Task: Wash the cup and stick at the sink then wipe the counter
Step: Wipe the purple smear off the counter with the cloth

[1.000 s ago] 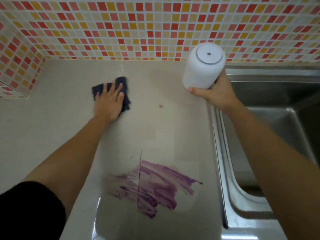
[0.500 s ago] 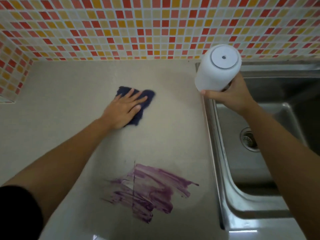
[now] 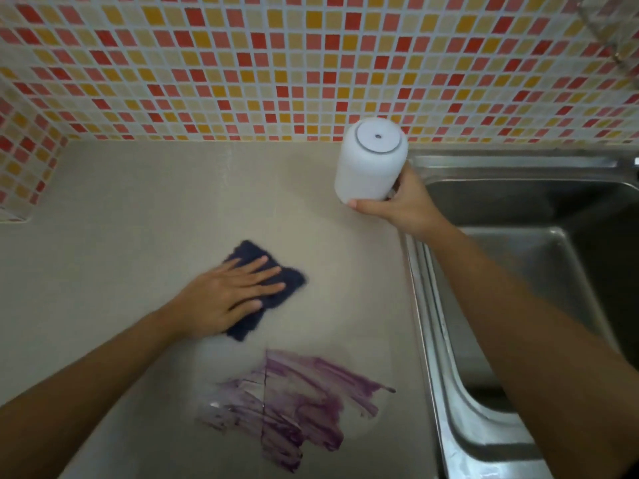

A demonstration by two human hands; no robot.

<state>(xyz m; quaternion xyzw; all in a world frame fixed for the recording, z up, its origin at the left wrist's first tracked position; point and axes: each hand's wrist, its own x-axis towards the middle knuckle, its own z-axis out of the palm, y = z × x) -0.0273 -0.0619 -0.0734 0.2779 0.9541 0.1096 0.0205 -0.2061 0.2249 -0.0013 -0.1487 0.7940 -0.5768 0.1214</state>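
My left hand (image 3: 226,293) lies flat with straight fingers on a dark blue cloth (image 3: 273,295), pressing it onto the beige counter (image 3: 121,236). Just below the cloth spreads a purple smear (image 3: 294,406). My right hand (image 3: 401,205) grips a white cup (image 3: 370,160), held upside down above the counter's right edge, close to the sink (image 3: 518,271). No stick shows in this view.
The steel sink fills the right side, its raised rim (image 3: 425,305) bordering the counter. A mosaic tile wall (image 3: 276,63) in red, orange and pink runs along the back and wraps the left corner (image 3: 20,160).
My left hand has slid the cloth rightward and toward me, close to the purple smear. A small pink spot on the counter is gone. The cup stays in my right hand.
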